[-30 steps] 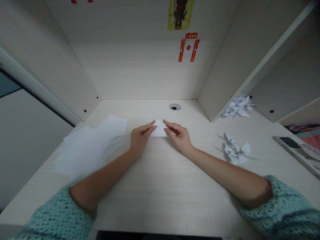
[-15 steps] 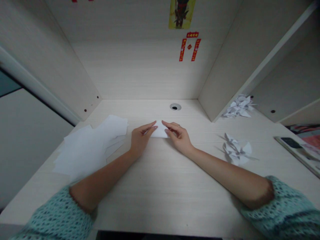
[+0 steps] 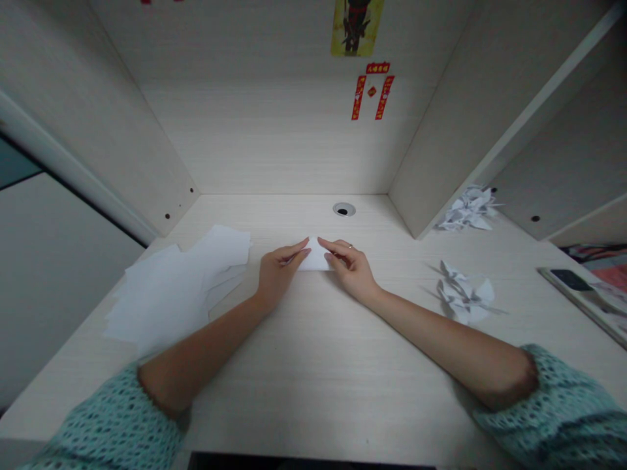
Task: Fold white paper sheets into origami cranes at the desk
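Note:
A small folded white paper (image 3: 314,258) lies on the pale wooden desk (image 3: 313,365), its point toward the back wall. My left hand (image 3: 277,273) pinches its left edge, fingers pressed together on it. My right hand (image 3: 351,269), with a ring on one finger, presses down on the paper's right edge with closed fingers. The two hands' fingertips almost meet over the paper, which they partly hide.
A loose pile of white sheets (image 3: 171,290) lies left of my hands. Folded paper cranes (image 3: 460,297) sit on the desk to the right, more cranes (image 3: 467,209) in the right-hand shelf. A phone on a book (image 3: 582,294) lies far right. A cable hole (image 3: 343,209) is behind the paper.
My fingers have crept slightly closer together over the folded paper. Otherwise nothing has visibly moved.

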Demonstrator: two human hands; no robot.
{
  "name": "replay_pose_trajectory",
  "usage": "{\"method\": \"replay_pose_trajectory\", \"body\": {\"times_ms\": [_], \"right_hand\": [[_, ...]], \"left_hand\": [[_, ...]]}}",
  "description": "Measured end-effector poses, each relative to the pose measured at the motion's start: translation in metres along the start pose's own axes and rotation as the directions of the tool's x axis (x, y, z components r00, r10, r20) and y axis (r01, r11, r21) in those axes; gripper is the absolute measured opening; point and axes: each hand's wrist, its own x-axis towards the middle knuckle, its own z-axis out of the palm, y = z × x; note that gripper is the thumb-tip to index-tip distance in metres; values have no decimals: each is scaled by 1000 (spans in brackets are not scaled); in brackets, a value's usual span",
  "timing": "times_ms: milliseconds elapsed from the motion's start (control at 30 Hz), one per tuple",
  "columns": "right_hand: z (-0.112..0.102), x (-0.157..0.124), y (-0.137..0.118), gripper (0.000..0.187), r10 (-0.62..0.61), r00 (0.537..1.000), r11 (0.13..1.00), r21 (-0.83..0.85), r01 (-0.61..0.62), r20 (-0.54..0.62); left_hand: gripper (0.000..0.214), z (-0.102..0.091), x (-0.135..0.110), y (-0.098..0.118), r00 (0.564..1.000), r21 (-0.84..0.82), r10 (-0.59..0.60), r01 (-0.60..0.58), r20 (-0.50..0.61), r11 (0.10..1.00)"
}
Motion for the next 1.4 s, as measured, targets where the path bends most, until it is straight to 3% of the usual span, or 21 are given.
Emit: {"method": "replay_pose_trajectory", "body": {"times_ms": [300, 567, 767, 900, 967, 1033, 1100, 1200, 1300, 1400], "right_hand": [[2, -1, 2, 31, -9, 1000, 999, -51, 9, 7], [3, -1, 5, 32, -44, 999, 997, -61, 45, 16], [6, -5, 4, 34, -88, 995, 991, -99, 93, 53], [5, -3, -1, 33, -81, 996, 989, -121, 86, 49], [5, 1, -5, 33, -29, 1000, 997, -75, 29, -4], [6, 7, -10, 46, 107, 989, 993, 64, -101, -100], [9, 13, -15, 65, 334, 924, 922, 265, -281, -184], [15, 20, -19, 64, 566, 818, 746, 487, -455, -103], [23, 26, -19, 43, 595, 804, 670, 547, -503, 11], [32, 32, -16, 37, 584, 812, 665, 582, -468, -14]], "left_hand": [[31, 0, 2, -2, 1000, 39, 9, -9, -15, 999], [44, 1, 3, -2, 999, 13, -42, 42, 20, 999], [29, -3, 7, 3, 984, -56, -115, 124, 137, 991], [28, -5, 11, 7, 987, -59, -118, 124, 105, 990], [27, -4, 13, 11, 991, -96, -127, 131, 52, 987], [25, 0, 16, 16, 990, -150, -139, 132, -34, 980], [24, 4, 20, 21, 983, -215, -143, 115, -118, 970], [25, 13, 27, 26, 969, -276, -139, 80, -203, 958], [25, 23, 31, 23, 974, -260, -74, 16, -216, 966], [26, 30, 32, 16, 971, -281, -85, 19, -224, 960]]}}
